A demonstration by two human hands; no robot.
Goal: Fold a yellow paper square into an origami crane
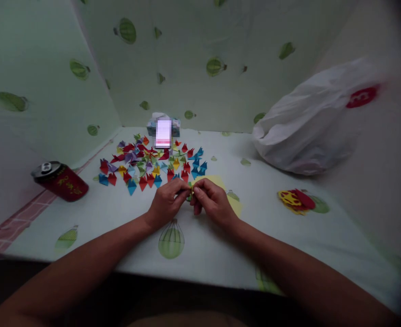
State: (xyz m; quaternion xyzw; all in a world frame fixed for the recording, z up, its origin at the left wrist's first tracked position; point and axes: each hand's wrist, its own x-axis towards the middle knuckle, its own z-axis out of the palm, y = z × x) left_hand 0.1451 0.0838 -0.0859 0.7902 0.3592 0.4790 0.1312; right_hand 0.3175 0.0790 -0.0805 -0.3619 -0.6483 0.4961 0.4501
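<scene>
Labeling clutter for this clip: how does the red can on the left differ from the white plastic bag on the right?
The red can is small, rigid and cylindrical, lying tilted on its side; the white plastic bag is far larger, soft and crumpled, slumped against the wall. The can is dark red with gold marks; the bag is white with a red logo. Both rest on the balloon-print cloth, apart from the left hand and right hand, which pinch a small folded paper.

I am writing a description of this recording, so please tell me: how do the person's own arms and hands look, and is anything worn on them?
Both forearms are bare up to the picture's lower edge: no sleeves show. The left hand and the right hand wear no gloves. I see no watch, bracelet or ring on either wrist or finger, though the picture is dim and fine details could be missed.
</scene>
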